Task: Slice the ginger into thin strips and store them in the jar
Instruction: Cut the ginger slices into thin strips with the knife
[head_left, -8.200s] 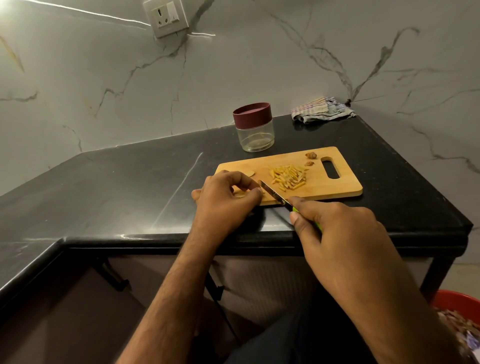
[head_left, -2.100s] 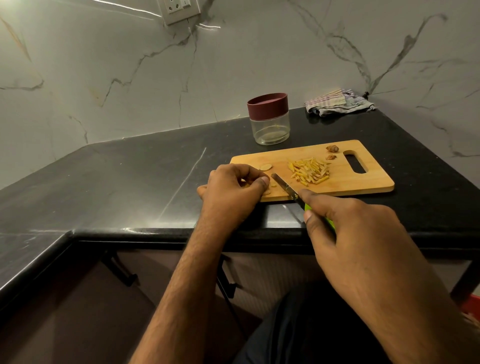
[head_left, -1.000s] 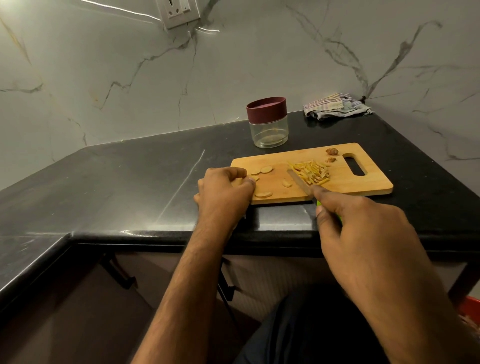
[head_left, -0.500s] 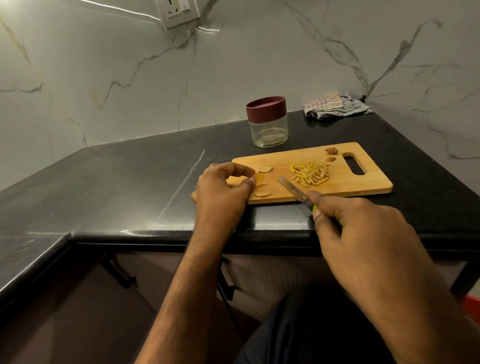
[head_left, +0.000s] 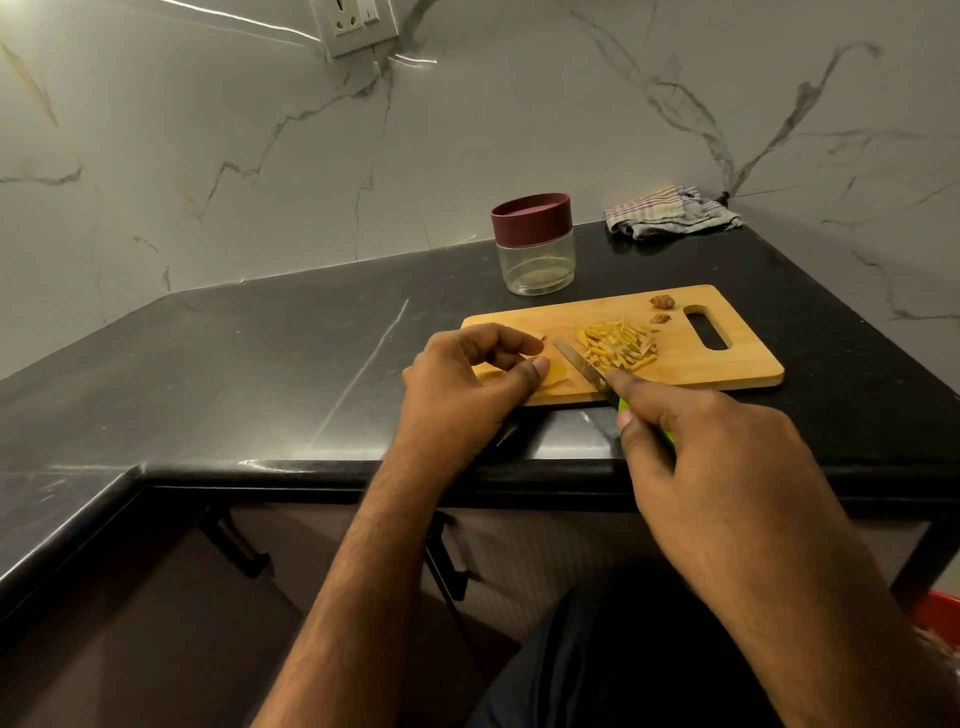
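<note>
Change: since a half-second ago our left hand (head_left: 462, 382) has gathered the ginger slices (head_left: 710, 370) under its thumb, and the knife (head_left: 582, 366) has swung in beside them; we judge the next cut into strips is near.

Left to right:
- Left hand, one: fingers curled, pressing the slices to the board (head_left: 727, 364).
- Slices: count hidden by the hand.
- Knife, one.
- Right hand (head_left: 717, 457), one: clamped on the knife.
- Jar (head_left: 535, 244), one, lidded.
- Strips (head_left: 618, 343), one pile.
- Offcuts (head_left: 662, 306), two.
- Cloth (head_left: 670, 210), one.
</note>
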